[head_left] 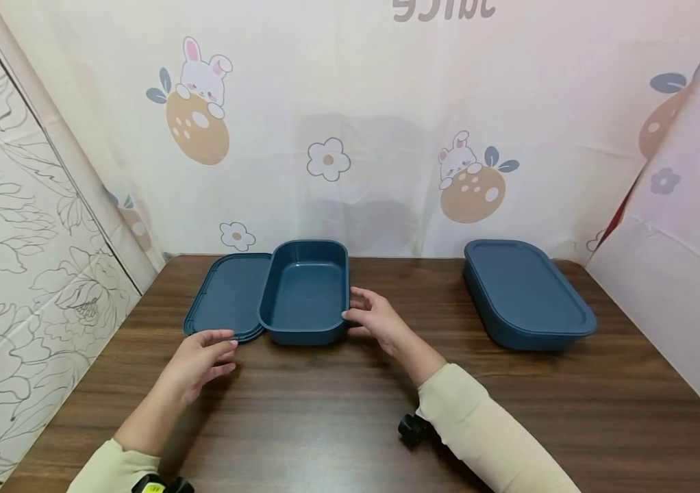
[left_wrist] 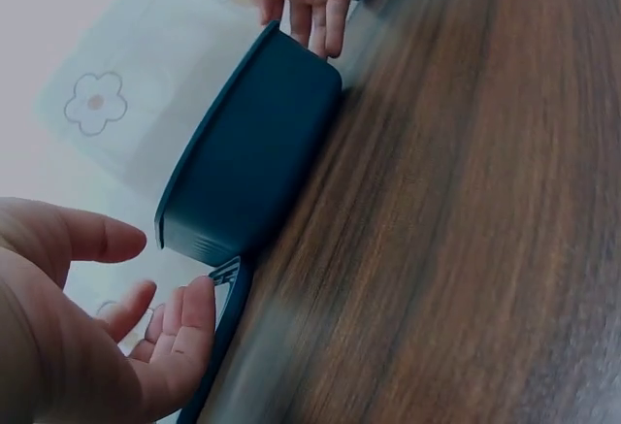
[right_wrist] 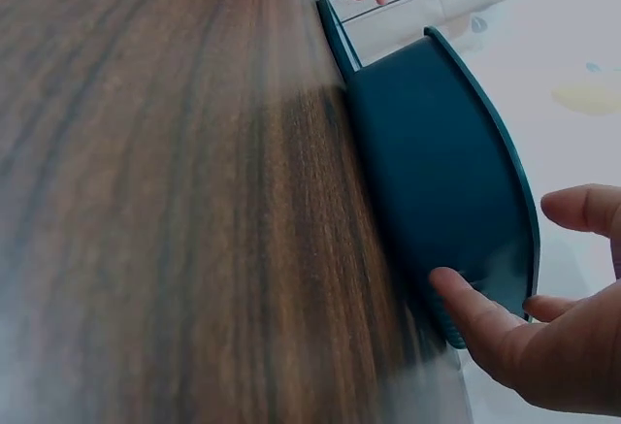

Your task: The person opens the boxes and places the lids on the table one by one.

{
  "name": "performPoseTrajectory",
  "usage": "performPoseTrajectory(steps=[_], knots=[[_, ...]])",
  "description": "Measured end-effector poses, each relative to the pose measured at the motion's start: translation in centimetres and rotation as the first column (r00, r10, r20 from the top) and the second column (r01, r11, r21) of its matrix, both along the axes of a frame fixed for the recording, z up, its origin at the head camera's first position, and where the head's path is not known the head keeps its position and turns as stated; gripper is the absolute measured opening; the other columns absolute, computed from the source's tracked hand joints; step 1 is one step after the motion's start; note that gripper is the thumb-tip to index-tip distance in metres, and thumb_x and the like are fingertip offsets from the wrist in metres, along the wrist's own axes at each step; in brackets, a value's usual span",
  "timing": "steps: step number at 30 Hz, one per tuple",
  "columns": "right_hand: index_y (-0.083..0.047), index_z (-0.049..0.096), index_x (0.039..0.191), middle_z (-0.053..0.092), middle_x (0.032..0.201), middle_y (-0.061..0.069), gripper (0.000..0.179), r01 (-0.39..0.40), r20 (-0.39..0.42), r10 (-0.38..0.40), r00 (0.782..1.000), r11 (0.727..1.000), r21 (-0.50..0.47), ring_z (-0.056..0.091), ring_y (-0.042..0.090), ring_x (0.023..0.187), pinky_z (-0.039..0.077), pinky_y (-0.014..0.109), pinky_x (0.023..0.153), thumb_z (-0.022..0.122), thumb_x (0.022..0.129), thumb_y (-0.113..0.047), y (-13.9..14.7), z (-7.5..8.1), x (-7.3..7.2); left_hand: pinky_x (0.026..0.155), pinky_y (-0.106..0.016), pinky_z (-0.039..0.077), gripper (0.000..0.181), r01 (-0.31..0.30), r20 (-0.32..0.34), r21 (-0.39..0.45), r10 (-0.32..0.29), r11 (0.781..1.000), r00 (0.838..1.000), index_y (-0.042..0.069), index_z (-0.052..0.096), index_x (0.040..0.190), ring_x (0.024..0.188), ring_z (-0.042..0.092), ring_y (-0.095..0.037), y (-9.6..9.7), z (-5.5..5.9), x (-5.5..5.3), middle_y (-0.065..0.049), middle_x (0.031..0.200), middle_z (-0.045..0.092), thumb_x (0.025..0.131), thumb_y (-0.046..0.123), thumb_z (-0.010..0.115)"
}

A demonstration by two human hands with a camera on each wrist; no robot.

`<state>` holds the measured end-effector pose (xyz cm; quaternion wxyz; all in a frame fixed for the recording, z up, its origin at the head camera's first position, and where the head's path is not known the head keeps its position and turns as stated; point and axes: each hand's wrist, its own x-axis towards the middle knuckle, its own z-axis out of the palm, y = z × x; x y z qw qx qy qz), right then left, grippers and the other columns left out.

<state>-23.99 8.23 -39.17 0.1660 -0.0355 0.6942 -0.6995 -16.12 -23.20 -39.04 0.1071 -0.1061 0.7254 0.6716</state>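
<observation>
A dark blue, open rectangular food container (head_left: 305, 294) stands near the back of the table. The flat blue lid (head_left: 229, 294) lies on its left, partly hidden behind the container's left side. My right hand (head_left: 377, 322) is at the container's right wall with its fingers spread; in the right wrist view a fingertip (right_wrist: 446, 278) meets the wall (right_wrist: 437, 152). Near the lid's front edge, my left hand (head_left: 198, 363) is loosely bent with nothing in it. Whether it touches the lid I cannot tell.
Another blue container with its lid on (head_left: 529, 294) stands at the back right. Behind the brown wooden table (head_left: 325, 411) hangs a curtain (head_left: 375, 103) with rabbit and flower prints. A flower-patterned panel (head_left: 17, 239) borders the left side.
</observation>
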Motion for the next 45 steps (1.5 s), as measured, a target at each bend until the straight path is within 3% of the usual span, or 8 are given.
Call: performPoseTrajectory(steps=[7,13,17,21,28,34,39,45], knots=[[-0.002,0.036,0.147,0.045,0.141,0.026,0.063,-0.002,-0.003,0.002,1.000,0.999,0.048,0.058,0.033,0.116,0.051,0.050,0.092,0.063,0.090,-0.002,0.9,0.4,0.9,0.069,-0.028,0.056,0.030,-0.014,-0.187,-0.305,-0.046,0.952,0.981,-0.009,0.057,0.117,0.086,0.058,-0.015,1.1,0.0,0.0,-0.012,0.102,0.060,0.093,0.007,0.064],[0.003,0.044,0.142,0.049,0.137,0.027,0.053,-0.024,-0.045,0.031,0.999,0.991,0.135,0.058,0.033,0.115,0.053,0.047,0.090,0.060,0.091,-0.003,1.8,0.7,1.7,0.070,-0.033,0.050,0.012,-0.099,-0.368,-0.609,-0.171,0.787,0.914,0.003,0.068,0.098,0.081,0.058,-0.019,2.1,0.6,0.3,-0.009,0.095,0.063,0.088,0.009,0.070],[0.006,0.046,0.139,0.050,0.135,0.028,0.048,-0.034,-0.067,0.046,0.997,0.986,0.166,0.057,0.035,0.115,0.054,0.044,0.088,0.055,0.092,-0.001,2.4,1.1,2.5,0.071,-0.034,0.051,0.007,-0.110,-0.431,-0.668,-0.262,0.736,0.864,0.007,0.069,0.091,0.079,0.059,-0.016,2.9,0.8,0.6,-0.005,0.091,0.062,0.085,0.009,0.073],[0.006,0.050,0.135,0.053,0.130,0.028,0.044,-0.016,-0.111,0.040,0.993,0.978,0.210,0.059,0.033,0.112,0.056,0.042,0.085,0.056,0.092,0.000,2.9,1.5,3.2,0.068,-0.033,0.051,0.008,-0.062,-0.428,-0.696,-0.344,0.715,0.835,0.010,0.068,0.089,0.076,0.058,-0.013,3.9,1.1,0.9,-0.001,0.086,0.060,0.085,0.010,0.074],[0.004,0.053,0.133,0.055,0.128,0.026,0.041,-0.011,-0.172,0.057,0.983,0.967,0.256,0.059,0.029,0.109,0.055,0.042,0.087,0.057,0.092,-0.001,4.1,2.2,4.2,0.068,-0.033,0.051,0.011,0.001,-0.373,-0.761,-0.439,0.649,0.817,0.013,0.068,0.090,0.077,0.058,-0.012,5.7,1.5,1.2,0.000,0.087,0.061,0.083,0.015,0.077],[0.002,0.057,0.130,0.057,0.126,0.023,0.039,0.001,-0.218,0.068,0.974,0.954,0.300,0.060,0.025,0.102,0.056,0.041,0.083,0.061,0.091,-0.004,5.2,2.3,5.0,0.069,-0.033,0.051,0.023,0.035,-0.363,-0.816,-0.560,0.576,0.745,0.013,0.068,0.095,0.081,0.059,-0.015,6.9,1.7,1.5,-0.002,0.094,0.062,0.079,0.022,0.081],[-0.005,0.062,0.127,0.061,0.124,0.017,0.037,0.019,-0.272,0.114,0.955,0.896,0.444,0.061,0.023,0.102,0.056,0.037,0.080,0.066,0.090,-0.010,6.1,2.4,5.6,0.069,-0.032,0.050,0.023,-0.002,-0.371,-0.856,-0.611,0.517,0.699,0.013,0.068,0.096,0.080,0.056,-0.013,7.8,1.7,1.7,-0.001,0.093,0.061,0.081,0.026,0.080],[-0.009,0.063,0.126,0.061,0.126,0.014,0.034,0.032,-0.321,0.185,0.929,0.823,0.567,0.061,0.026,0.108,0.053,0.042,0.085,0.065,0.093,-0.014,6.8,2.9,6.3,0.071,-0.036,0.051,0.022,-0.026,-0.364,-0.877,-0.629,0.479,0.687,0.010,0.069,0.097,0.083,0.058,-0.016,8.7,1.8,1.9,-0.003,0.095,0.062,0.084,0.026,0.077]])
